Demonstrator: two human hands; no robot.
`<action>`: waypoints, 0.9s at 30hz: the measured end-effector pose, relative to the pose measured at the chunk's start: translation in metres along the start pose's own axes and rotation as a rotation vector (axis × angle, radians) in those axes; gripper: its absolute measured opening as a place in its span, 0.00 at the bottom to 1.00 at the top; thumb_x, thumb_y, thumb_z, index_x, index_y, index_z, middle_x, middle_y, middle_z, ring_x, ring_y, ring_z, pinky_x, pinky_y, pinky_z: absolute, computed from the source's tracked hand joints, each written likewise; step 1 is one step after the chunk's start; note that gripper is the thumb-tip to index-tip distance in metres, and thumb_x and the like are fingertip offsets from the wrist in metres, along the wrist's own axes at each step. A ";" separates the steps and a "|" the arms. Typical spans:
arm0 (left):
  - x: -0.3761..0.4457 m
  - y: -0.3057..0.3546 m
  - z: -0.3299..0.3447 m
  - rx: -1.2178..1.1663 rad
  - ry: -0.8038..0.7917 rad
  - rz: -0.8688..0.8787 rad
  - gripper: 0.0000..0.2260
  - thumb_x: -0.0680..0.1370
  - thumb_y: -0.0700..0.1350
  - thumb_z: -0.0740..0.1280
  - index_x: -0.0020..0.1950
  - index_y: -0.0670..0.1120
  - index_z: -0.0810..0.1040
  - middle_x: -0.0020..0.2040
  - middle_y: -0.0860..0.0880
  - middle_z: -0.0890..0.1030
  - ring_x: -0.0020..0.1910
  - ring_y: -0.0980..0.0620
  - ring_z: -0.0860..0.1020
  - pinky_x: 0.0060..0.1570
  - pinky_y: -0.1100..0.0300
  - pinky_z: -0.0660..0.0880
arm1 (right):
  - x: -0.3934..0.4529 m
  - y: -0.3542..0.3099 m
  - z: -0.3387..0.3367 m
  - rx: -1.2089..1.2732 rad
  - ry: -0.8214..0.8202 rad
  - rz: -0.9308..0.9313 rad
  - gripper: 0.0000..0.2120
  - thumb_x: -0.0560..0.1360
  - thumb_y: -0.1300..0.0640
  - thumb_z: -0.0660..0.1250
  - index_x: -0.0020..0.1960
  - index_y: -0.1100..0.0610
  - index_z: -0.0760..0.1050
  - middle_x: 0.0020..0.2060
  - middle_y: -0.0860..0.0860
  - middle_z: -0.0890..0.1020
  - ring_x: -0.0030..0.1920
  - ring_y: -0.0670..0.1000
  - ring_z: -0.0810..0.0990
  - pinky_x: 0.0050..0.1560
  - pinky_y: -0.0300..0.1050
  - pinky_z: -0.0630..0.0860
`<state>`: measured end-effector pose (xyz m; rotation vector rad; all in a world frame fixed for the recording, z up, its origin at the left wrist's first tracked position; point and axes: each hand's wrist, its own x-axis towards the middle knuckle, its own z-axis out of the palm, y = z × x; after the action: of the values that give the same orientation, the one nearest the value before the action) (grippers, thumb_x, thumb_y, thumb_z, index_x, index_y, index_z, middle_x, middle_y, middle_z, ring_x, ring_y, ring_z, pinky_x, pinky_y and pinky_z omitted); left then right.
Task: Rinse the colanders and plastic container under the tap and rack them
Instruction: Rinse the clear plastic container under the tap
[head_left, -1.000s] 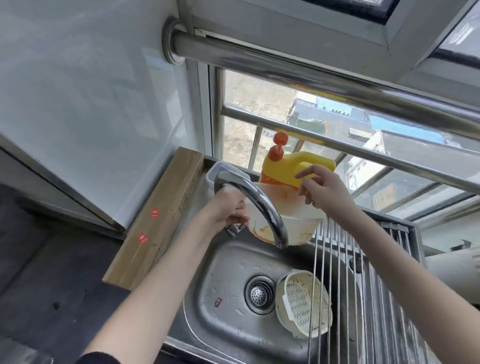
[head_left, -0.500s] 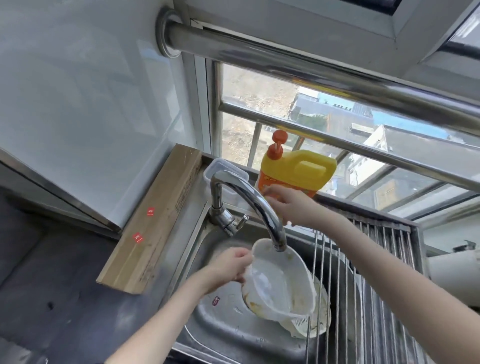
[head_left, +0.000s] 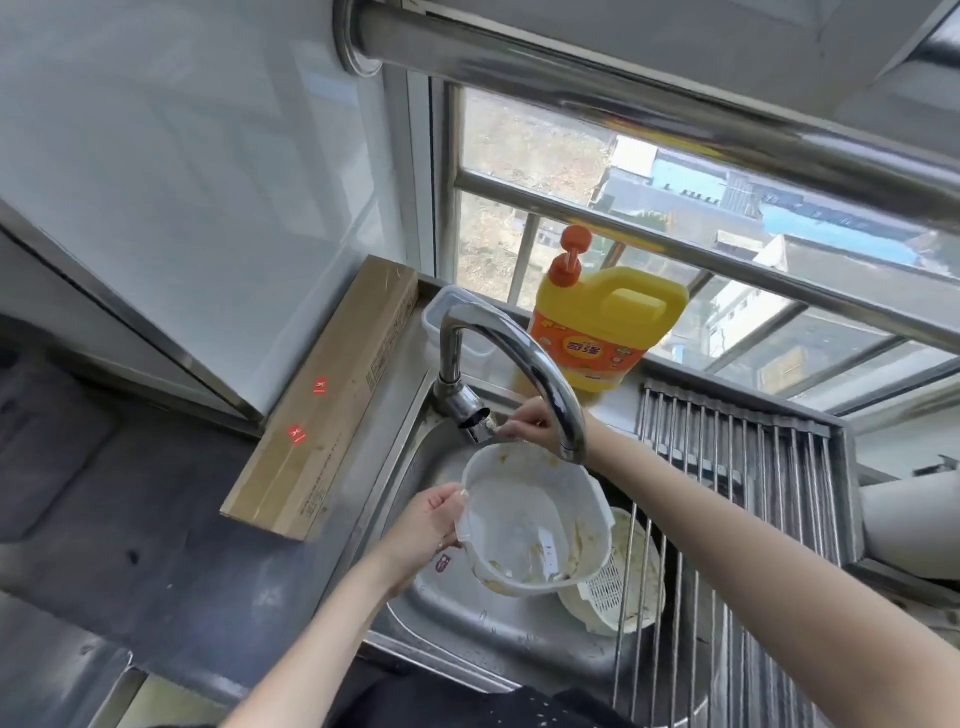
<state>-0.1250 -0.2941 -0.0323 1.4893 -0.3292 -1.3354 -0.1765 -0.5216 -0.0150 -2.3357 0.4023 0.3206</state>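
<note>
Left hand (head_left: 423, 527): fingers curled over the near rim of a translucent white plastic bowl (head_left: 535, 525), gripping it tilted above the stainless sink (head_left: 457, 618); yellowish residue smeared inside.

Slotted cream colander (head_left: 618, 587): lies in the basin under and right of the bowl, partly hidden by it and by the rods of the roll-up steel drying rack (head_left: 753, 467).

Right hand (head_left: 524, 423): behind the curved chrome tap spout (head_left: 524, 364), fingers pinching the tap lever (head_left: 480, 423).

Left of sink: long cardboard box (head_left: 327, 400), two red stickers.

Far sill: clear lidded container (head_left: 452, 327); yellow detergent jug (head_left: 602, 322), orange pump.
</note>
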 end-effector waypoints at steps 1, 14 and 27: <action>-0.001 -0.002 0.002 0.009 -0.015 0.007 0.12 0.80 0.50 0.60 0.50 0.44 0.78 0.35 0.52 0.81 0.29 0.57 0.76 0.33 0.61 0.69 | -0.003 0.003 0.002 0.024 0.027 -0.004 0.14 0.77 0.50 0.65 0.47 0.59 0.84 0.40 0.54 0.84 0.41 0.50 0.79 0.46 0.51 0.76; 0.013 -0.001 0.019 -0.141 -0.028 0.007 0.14 0.82 0.43 0.56 0.58 0.33 0.73 0.46 0.41 0.80 0.42 0.51 0.81 0.44 0.61 0.79 | -0.130 0.036 0.017 0.304 0.262 0.538 0.17 0.82 0.47 0.53 0.47 0.56 0.75 0.35 0.49 0.78 0.32 0.43 0.74 0.34 0.38 0.67; 0.029 -0.025 0.022 0.129 0.205 -0.373 0.05 0.77 0.42 0.66 0.46 0.41 0.72 0.36 0.42 0.76 0.27 0.48 0.79 0.23 0.58 0.78 | -0.115 0.012 0.033 0.126 0.375 0.312 0.14 0.80 0.54 0.61 0.64 0.56 0.75 0.54 0.50 0.82 0.54 0.48 0.79 0.52 0.43 0.73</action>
<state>-0.1445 -0.3172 -0.0644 1.8439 -0.0027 -1.4534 -0.2907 -0.4846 -0.0061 -2.2043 0.9462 -0.0032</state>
